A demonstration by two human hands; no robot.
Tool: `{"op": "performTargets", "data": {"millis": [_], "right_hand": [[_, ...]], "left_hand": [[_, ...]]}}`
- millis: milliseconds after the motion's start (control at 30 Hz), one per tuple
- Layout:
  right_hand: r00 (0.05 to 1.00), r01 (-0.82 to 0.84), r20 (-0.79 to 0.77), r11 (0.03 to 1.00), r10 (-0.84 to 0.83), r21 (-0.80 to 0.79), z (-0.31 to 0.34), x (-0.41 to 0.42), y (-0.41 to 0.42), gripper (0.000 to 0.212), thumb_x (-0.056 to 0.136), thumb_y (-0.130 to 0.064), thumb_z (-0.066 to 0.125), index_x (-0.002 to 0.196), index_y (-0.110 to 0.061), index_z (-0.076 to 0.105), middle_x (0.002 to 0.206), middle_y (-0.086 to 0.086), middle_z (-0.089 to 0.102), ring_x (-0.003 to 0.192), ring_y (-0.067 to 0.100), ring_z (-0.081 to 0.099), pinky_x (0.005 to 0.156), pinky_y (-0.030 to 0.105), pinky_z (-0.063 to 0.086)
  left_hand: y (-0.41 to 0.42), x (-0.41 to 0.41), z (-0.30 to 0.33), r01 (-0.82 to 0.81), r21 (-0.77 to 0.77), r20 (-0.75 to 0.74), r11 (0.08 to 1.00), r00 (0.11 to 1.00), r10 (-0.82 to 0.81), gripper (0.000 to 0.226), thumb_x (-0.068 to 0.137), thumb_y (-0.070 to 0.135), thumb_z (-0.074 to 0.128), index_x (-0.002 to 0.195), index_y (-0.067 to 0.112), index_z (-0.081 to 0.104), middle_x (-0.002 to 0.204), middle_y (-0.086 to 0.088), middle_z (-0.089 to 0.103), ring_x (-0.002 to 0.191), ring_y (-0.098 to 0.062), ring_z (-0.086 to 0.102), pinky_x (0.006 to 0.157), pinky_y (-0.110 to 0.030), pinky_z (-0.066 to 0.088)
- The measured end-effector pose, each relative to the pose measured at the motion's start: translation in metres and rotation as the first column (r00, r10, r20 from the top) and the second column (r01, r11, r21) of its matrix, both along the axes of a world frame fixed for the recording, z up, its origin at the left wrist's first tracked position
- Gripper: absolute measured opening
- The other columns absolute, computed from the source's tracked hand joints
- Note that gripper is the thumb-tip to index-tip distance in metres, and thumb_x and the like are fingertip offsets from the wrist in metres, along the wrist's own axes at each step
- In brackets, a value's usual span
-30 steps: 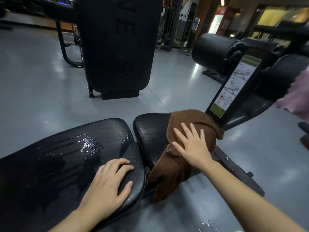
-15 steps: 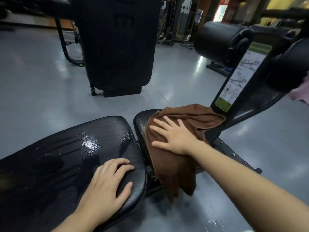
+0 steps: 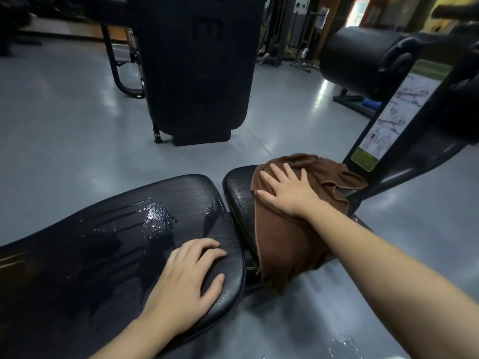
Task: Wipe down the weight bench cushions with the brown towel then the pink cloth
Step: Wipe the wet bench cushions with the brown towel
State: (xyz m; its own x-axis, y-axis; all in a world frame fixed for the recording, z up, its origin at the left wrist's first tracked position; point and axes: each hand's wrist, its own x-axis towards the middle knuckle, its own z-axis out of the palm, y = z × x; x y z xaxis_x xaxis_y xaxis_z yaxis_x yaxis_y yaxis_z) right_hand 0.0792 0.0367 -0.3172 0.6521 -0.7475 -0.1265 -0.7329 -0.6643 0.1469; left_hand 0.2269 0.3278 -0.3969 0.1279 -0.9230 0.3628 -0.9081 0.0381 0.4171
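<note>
The brown towel (image 3: 290, 242) is draped over the small black seat cushion (image 3: 237, 193), its lower edge hanging off the near side. My right hand (image 3: 287, 191) presses flat on the towel with fingers spread. The long black back cushion (image 3: 108, 239) lies to the left, wet with beads and streaks of water near its middle. My left hand (image 3: 188, 283) rests on that cushion's near right corner, fingers loosely bent over the edge. The pink cloth is out of view.
A black frame post with an instruction label (image 3: 386, 120) rises right of the seat, and a black roller pad (image 3: 363, 58) sits above it. A large black machine (image 3: 197, 68) stands on the grey floor behind. Water drops (image 3: 344, 345) lie on the floor.
My right hand has slid the brown towel leftward across the seat cushion, then a little away from me. My left hand has stayed on the back cushion's corner.
</note>
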Motion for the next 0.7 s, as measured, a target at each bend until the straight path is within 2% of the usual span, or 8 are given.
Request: {"op": "performTargets", "data": {"millis": [167, 333, 400, 567, 700], "right_hand": [[0.98, -0.198, -0.007, 0.979, 0.198, -0.045, -0.015, -0.022, 0.067, 0.086, 0.082, -0.077, -0.003, 0.16, -0.039, 0.004, 0.17, -0.002, -0.006, 0.155, 0.026, -0.01, 0.12, 0.064, -0.001], [0.9, -0.424, 0.034, 0.892, 0.434, -0.159, -0.035, -0.052, 0.096, 0.068, 0.097, -0.065, 0.026, 0.158, -0.036, 0.026, 0.169, -0.004, 0.012, 0.156, 0.027, 0.004, 0.119, 0.064, 0.009], [0.857, -0.506, 0.033, 0.852, 0.514, -0.134, -0.033, -0.055, 0.091, 0.062, 0.098, -0.063, 0.032, 0.155, -0.037, 0.032, 0.168, -0.008, 0.016, 0.156, 0.025, 0.004, 0.12, 0.062, 0.01], [0.762, -0.647, 0.026, 0.763, 0.647, -0.02, -0.013, -0.032, 0.072, 0.06, 0.095, -0.061, 0.038, 0.146, -0.031, 0.044, 0.164, -0.008, 0.027, 0.156, 0.019, 0.006, 0.121, 0.058, 0.009], [0.705, -0.709, 0.015, 0.705, 0.709, -0.023, -0.011, -0.014, 0.054, 0.048, 0.098, -0.055, 0.036, 0.137, -0.031, 0.051, 0.158, -0.01, 0.036, 0.154, 0.017, 0.014, 0.119, 0.054, 0.019]], "left_hand": [[0.0, -0.002, 0.0, -0.009, -0.013, 0.011, 1.0, 1.0, 0.009, 0.035, 0.09, 0.045, 0.053, 0.123, 0.033, 0.059, 0.131, 0.016, 0.05, 0.126, -0.008, 0.046, 0.104, -0.02, 0.026], [0.0, -0.001, 0.0, -0.018, -0.017, 0.014, 1.0, 1.0, 0.018, 0.035, 0.09, 0.044, 0.054, 0.123, 0.032, 0.06, 0.13, 0.014, 0.051, 0.125, -0.01, 0.048, 0.103, -0.022, 0.028], [0.0, -0.002, 0.0, -0.019, -0.018, 0.013, 1.0, 1.0, 0.019, 0.035, 0.09, 0.044, 0.055, 0.123, 0.032, 0.06, 0.13, 0.014, 0.051, 0.126, -0.01, 0.048, 0.104, -0.023, 0.029], [-0.001, -0.002, 0.001, -0.023, -0.018, 0.002, 1.0, 1.0, 0.023, 0.036, 0.09, 0.045, 0.055, 0.123, 0.032, 0.06, 0.132, 0.015, 0.05, 0.126, -0.01, 0.047, 0.105, -0.025, 0.029], [-0.002, -0.002, 0.0, -0.019, -0.008, -0.002, 1.0, 1.0, 0.019, 0.036, 0.091, 0.046, 0.054, 0.124, 0.032, 0.059, 0.132, 0.016, 0.049, 0.128, -0.009, 0.045, 0.106, -0.024, 0.028]]}}
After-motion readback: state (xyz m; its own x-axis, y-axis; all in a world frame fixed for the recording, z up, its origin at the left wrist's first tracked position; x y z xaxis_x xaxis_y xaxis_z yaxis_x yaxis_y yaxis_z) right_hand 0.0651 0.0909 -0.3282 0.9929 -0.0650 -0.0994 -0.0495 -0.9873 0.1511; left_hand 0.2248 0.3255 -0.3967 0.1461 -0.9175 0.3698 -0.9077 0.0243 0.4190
